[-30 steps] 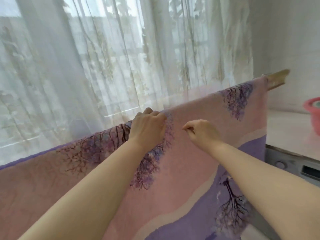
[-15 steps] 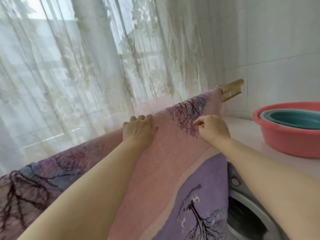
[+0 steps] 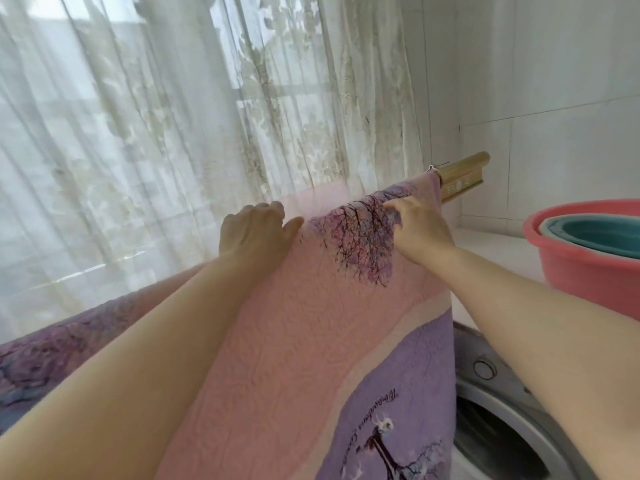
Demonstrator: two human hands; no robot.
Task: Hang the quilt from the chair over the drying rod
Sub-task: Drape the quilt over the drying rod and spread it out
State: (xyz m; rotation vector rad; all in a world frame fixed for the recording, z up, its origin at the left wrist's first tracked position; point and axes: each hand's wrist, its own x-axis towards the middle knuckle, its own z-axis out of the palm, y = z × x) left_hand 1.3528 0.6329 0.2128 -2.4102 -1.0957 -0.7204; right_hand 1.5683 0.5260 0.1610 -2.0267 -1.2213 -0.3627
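The pink and purple quilt (image 3: 311, 323), printed with dark trees, hangs draped over the golden drying rod (image 3: 464, 169); only the rod's right end shows past the quilt's edge. My left hand (image 3: 254, 230) lies over the quilt's top fold, fingers curled over the far side. My right hand (image 3: 417, 225) pinches the fabric near the top, close to the quilt's right edge, on the tree print. The chair is not in view.
A sheer white curtain (image 3: 173, 116) hangs just behind the rod. At the right, a pink basin (image 3: 568, 258) holding a teal basin (image 3: 602, 233) stands on a white counter. A washing machine door (image 3: 502, 427) sits below, beside the quilt's edge. A tiled wall fills the right.
Both hands have slid rightward along the top of the quilt toward the rod's end, and my view has turned right, bringing the basins and washing machine into sight.
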